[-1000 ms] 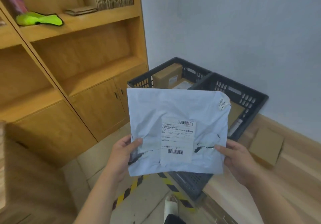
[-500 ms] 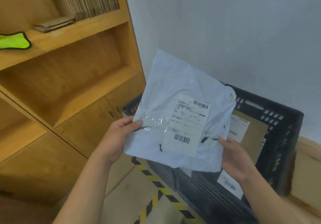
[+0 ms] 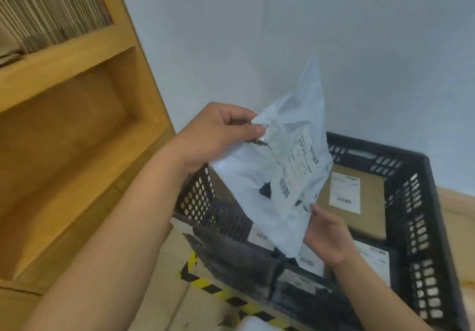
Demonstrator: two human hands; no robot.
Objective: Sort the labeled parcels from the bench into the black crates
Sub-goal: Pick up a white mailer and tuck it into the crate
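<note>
A white plastic mailer [image 3: 288, 171] with a printed barcode label is tilted steeply, almost on edge, above the black crates. My left hand [image 3: 218, 135] pinches its upper left edge. Lower down, my right hand [image 3: 327, 235] grips its bottom right edge. The near black crate [image 3: 421, 228] holds a brown cardboard parcel [image 3: 365, 202] with a white label and other labeled parcels [image 3: 375, 261] under my right wrist. A second black crate [image 3: 198, 197] shows at the left, mostly hidden by the mailer and my left arm.
A wooden shelf unit [image 3: 77, 125] fills the left side, with stacked flat cardboard [image 3: 51, 9] on its upper shelf. Yellow-black hazard tape [image 3: 231, 297] runs on the floor before the crates. A pale wall [image 3: 359, 48] stands behind them.
I have come closer to the crates. The mailer has turned from facing me to a steep edge-on tilt, with my left hand raised and my right hand lowered over the near crate.
</note>
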